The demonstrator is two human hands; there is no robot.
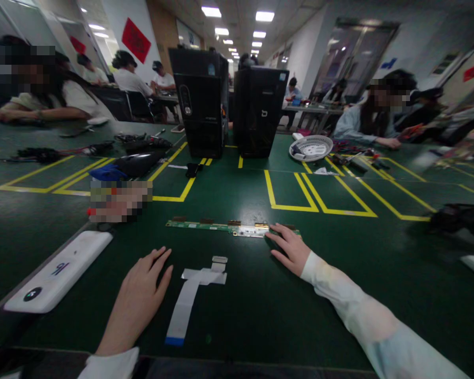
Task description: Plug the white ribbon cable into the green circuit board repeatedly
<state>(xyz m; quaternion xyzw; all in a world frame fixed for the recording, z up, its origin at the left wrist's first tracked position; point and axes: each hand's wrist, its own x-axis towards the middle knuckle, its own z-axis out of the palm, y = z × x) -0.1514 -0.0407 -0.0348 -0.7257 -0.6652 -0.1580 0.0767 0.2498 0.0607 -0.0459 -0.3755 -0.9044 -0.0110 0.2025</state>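
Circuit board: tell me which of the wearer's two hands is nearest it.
The right hand: its fingers reach over the board's right end. The left hand is apart from it, left of the ribbon cable.

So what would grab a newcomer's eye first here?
Probably the two tall black computer towers, side by side at the far middle of the green table. Nearer, the right hand reaches over the right part of a long, thin green circuit board. A flat white ribbon cable with a blue end lies beside the left hand.
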